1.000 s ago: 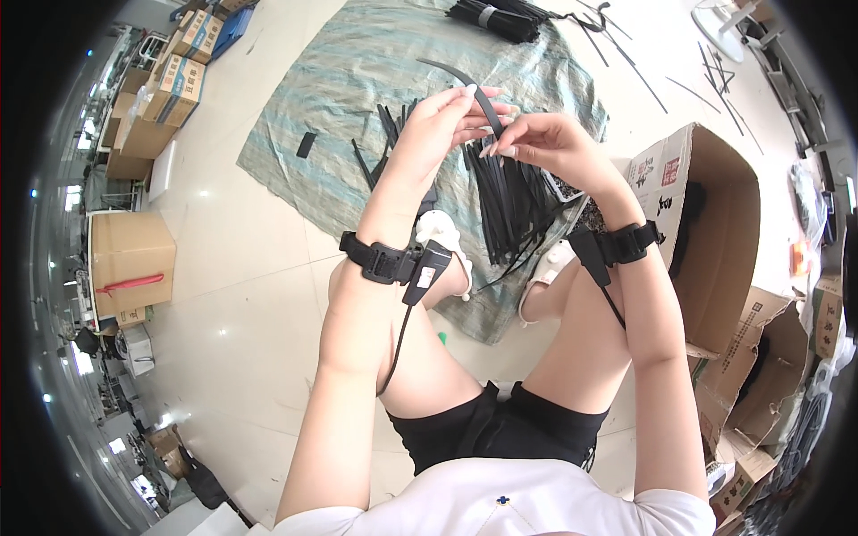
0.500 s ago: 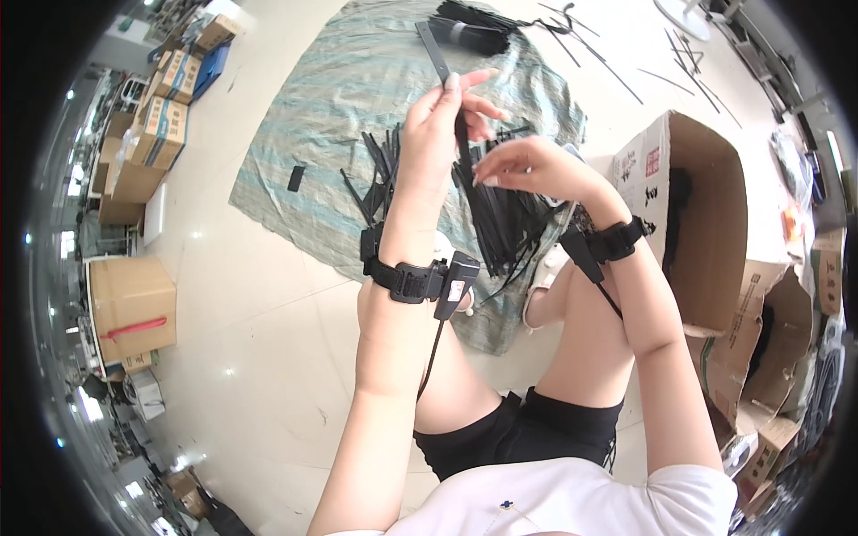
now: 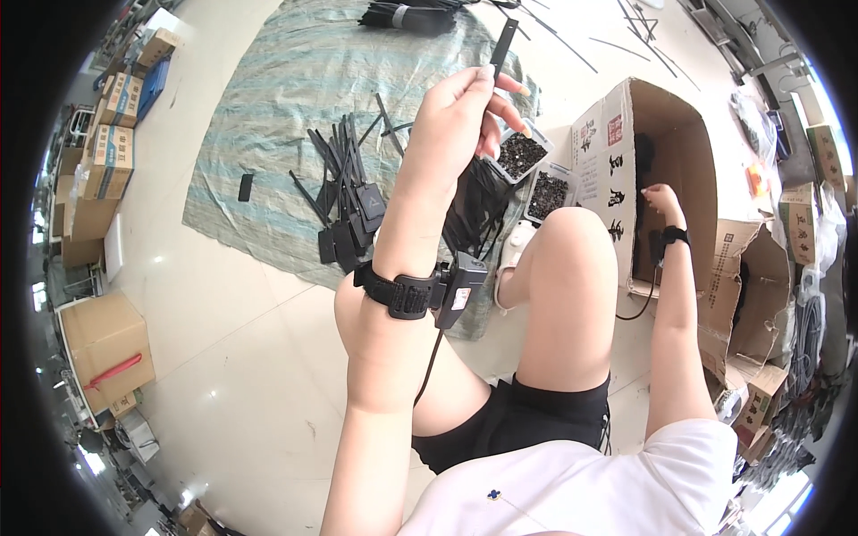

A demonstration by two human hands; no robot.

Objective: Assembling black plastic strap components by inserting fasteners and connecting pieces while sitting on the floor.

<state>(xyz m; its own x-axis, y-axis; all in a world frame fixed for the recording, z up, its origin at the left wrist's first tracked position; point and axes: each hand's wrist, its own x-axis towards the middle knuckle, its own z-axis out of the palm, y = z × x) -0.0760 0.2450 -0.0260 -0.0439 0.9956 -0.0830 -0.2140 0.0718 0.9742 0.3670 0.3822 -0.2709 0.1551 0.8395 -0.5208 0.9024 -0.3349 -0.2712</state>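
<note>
My left hand [image 3: 460,112] is raised over the woven sheet, its thumb and index finger pinching a flat black strap [image 3: 505,45]. The strap's upper end, with small holes, points up and to the right. My right hand [image 3: 663,200] is at the mouth of a large cardboard box [image 3: 597,134] on the right. Its fingers are drawn together; whether something small is in them I cannot make out. Dark contents show inside the box. Below my left hand lies a heap of black straps [image 3: 474,214], partly hidden by my wrist.
Two small trays hold tiny dark and silvery pieces: one tray [image 3: 542,143] behind, another [image 3: 529,207] nearer. Straps with square ends [image 3: 344,192] and a bundled sheaf [image 3: 407,16] lie on the sheet [image 3: 259,116]. More cartons [image 3: 755,357] stand at right; a closed carton [image 3: 103,335] is at left.
My right hand has left the strap and swung right to the box opening. My left hand still holds the strap, now tilted right. The view has shifted, exposing the two trays.
</note>
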